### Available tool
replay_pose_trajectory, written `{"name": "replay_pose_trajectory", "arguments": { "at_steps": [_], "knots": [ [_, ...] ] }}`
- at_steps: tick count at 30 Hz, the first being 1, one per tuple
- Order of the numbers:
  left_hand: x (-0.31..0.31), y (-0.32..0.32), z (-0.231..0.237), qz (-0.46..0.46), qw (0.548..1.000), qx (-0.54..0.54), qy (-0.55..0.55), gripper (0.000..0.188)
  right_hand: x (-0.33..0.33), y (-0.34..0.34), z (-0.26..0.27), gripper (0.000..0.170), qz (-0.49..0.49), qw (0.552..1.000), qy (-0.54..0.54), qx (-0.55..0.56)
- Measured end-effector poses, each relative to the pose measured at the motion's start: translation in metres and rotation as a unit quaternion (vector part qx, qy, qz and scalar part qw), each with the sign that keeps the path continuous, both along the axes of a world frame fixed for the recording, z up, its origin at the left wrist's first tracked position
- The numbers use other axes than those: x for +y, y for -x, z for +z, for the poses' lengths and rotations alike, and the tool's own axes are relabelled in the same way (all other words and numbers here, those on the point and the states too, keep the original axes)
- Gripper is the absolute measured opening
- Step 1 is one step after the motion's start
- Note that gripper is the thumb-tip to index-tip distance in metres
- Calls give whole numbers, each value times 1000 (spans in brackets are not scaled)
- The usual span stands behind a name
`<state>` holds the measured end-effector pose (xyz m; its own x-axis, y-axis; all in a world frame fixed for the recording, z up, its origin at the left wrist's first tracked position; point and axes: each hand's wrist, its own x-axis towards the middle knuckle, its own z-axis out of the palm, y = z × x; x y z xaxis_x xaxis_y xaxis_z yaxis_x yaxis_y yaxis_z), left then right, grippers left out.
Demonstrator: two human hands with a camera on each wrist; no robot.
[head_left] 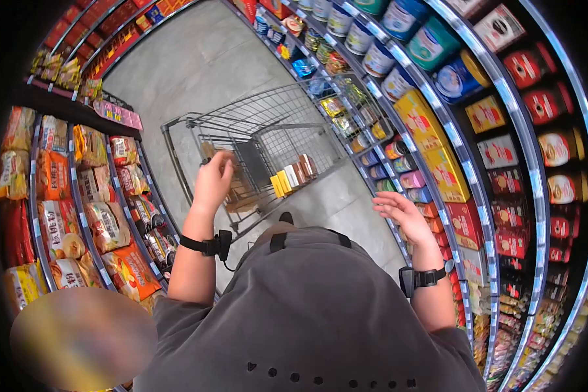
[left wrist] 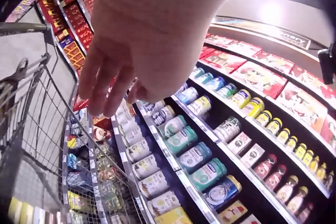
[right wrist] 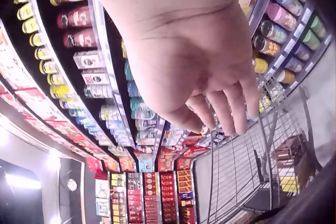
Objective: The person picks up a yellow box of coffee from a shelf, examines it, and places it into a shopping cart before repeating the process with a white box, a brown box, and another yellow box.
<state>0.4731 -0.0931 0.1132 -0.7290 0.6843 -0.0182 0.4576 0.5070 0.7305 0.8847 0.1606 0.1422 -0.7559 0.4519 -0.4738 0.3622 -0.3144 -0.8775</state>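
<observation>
Cart ×1 (head_left: 251,163) stands ahead of the person. Left hand (head_left: 215,179): at the cart's near end, fingers loosely bent, holding nothing; contact with the frame cannot be told. Right hand (head_left: 404,214): clear of the cart, near the right-hand shelving (head_left: 442,108), fingers loosely extended, holding nothing. In cart: one row of yellow, white and brown boxes (head_left: 294,175), exact count unclear. One left-shelf bag (head_left: 60,230) reads "核桃粉".

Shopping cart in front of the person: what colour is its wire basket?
Grey; the wire basket shows best in the head view.
</observation>
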Motion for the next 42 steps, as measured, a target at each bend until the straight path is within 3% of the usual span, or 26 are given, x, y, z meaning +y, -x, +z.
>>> {"name": "replay_pose_trajectory", "arguments": {
  "at_steps": [4,7,12,15,21,26,29,32,34,36,40,42],
  "knots": [
    [-19,26,-17,-33,996,-51,61,24,-5,66,-2,41,36,998,-15,-39],
    [-28,36,-42,-132,984,-51,107,32,-7,103,-8,41,58,997,-17,-57],
    [-17,36,-73,-167,962,-146,156,34,1,135,-33,43,113,991,11,-71],
    [-4,30,-98,-237,947,-110,186,39,16,152,-41,43,144,983,11,-113],
    [36,13,-132,-226,938,-146,218,42,64,208,-81,41,188,968,24,-164],
    [75,1,-171,-212,927,-206,231,44,113,254,-153,46,290,938,4,-189],
    [97,-9,-206,-202,919,-242,239,44,132,281,-207,47,297,930,15,-217],
    [125,-17,-236,-220,903,-274,246,44,138,301,-257,48,336,911,-47,-236],
    [144,-23,-255,-199,894,-327,233,47,140,310,-290,61,480,831,-212,-185],
    [162,-31,-283,-213,872,-368,244,49,140,318,-310,68,518,808,-207,-192],
    [189,-49,-314,-157,888,-364,232,50,142,332,-324,77,600,751,-198,-190],
    [200,-53,-325,-116,858,-432,254,50,144,329,-342,83,606,750,-195,-179]
  ]
}}
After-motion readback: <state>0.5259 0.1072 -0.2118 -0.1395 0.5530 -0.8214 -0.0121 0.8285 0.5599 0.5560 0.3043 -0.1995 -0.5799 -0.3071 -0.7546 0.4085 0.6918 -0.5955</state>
